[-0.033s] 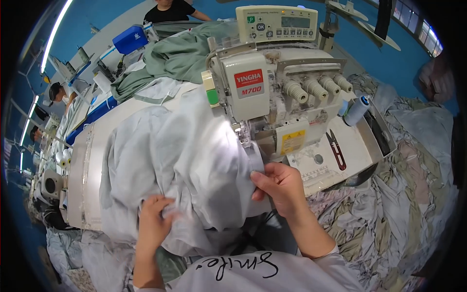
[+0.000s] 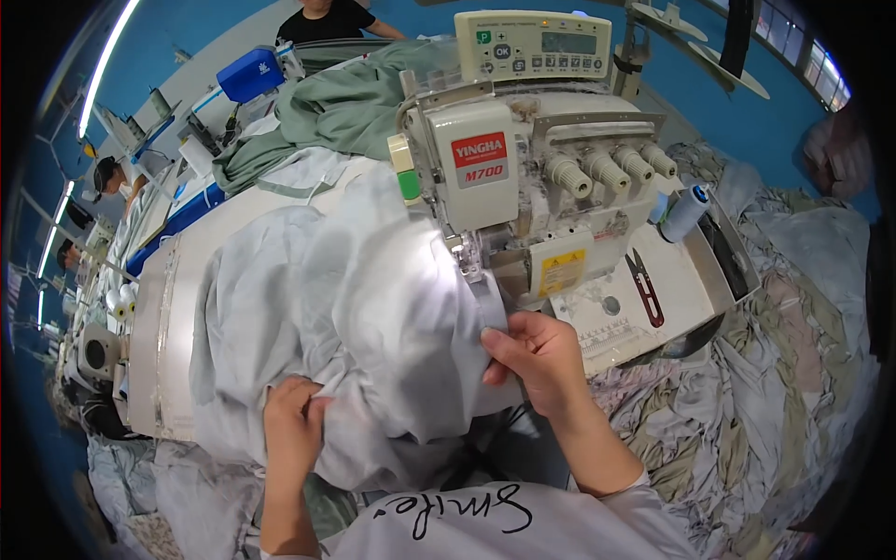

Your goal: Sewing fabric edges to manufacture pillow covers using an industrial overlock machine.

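Note:
Pale grey fabric (image 2: 392, 308) lies in loose folds over the work surface, and its right edge runs up under the presser foot of a white overlock sewing machine (image 2: 471, 201). At that edge, just below the needle area, my right hand (image 2: 546, 362) pinches the cloth between thumb and fingers. My left hand (image 2: 294, 420) is closed on a gathered fold at the lower left of the same cloth. A bright lamp lights the fabric beside the foot. The needle itself is too small to make out.
Red-handled thread snips (image 2: 646, 289) lie on the machine's right plate, near a blue thread cone (image 2: 686, 213). Green fabric (image 2: 345, 98) is heaped behind. Piles of cloth (image 2: 747, 373) fill the right side. A person in black (image 2: 322, 23) is at the back.
My left hand has closed its fingers on the cloth, where they were spread and blurred before. The right hand stays at the fabric edge.

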